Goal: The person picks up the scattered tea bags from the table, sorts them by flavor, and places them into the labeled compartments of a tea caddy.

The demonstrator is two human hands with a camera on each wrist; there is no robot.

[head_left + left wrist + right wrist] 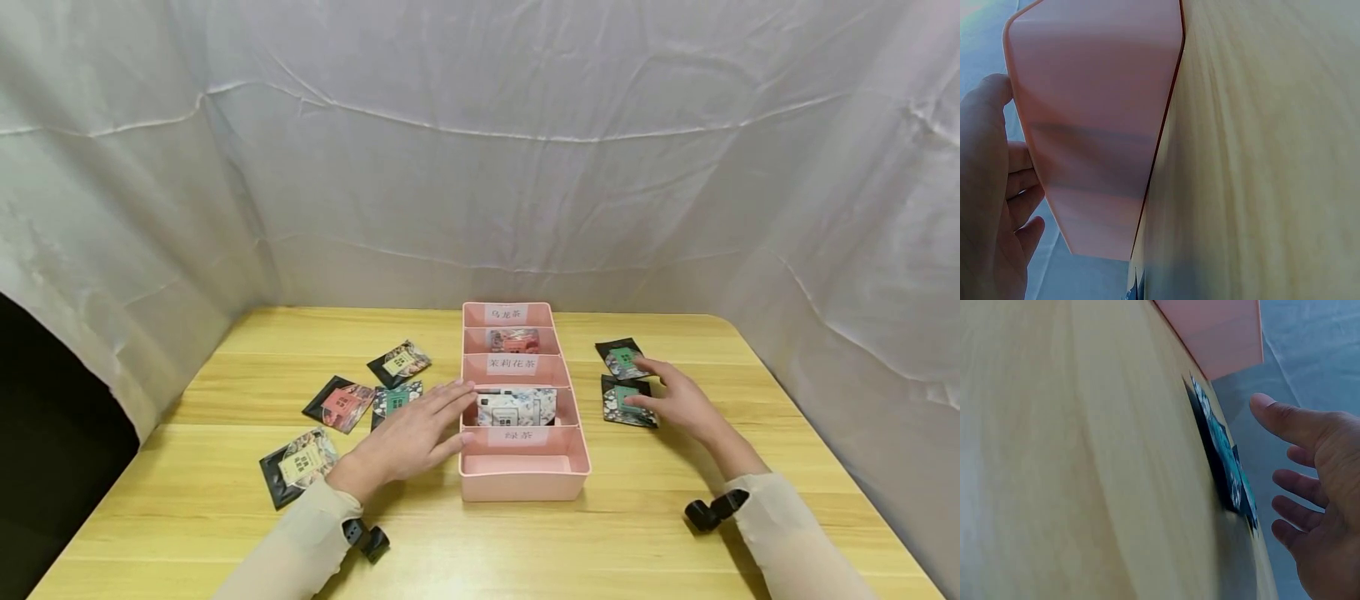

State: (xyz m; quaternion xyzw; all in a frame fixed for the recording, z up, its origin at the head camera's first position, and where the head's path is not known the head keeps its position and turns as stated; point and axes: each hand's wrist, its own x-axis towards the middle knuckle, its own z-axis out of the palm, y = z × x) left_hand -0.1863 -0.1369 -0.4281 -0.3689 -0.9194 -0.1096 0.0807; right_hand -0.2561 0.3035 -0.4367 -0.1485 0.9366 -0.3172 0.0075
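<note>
A long pink divided box (522, 487) stands on the table. Along its left rim rests my left hand (411, 437), fingers extended; in the left wrist view, the thumb (999, 87) is right at the rim. My right hand (684, 404) hovers above two tea sachets with green labels, its thumb and fingers spread apart with nothing between them. The nearer sachet (628, 408) lies under the thumb in the head view, and the farther sachet (619, 358) is partly covered by the fingers. Inside the box are a white floral packet (517, 408) and a red-labelled packet (517, 340).
Left of the box lie a red-labelled sachet (341, 404), two yellow-labelled sachets, one nearer (298, 467) and one farther (401, 362), and a green-labelled sachet (396, 398) partly behind my left hand. White paper labels mark the box's dividers. Pale cloth (495, 208) hangs around the table.
</note>
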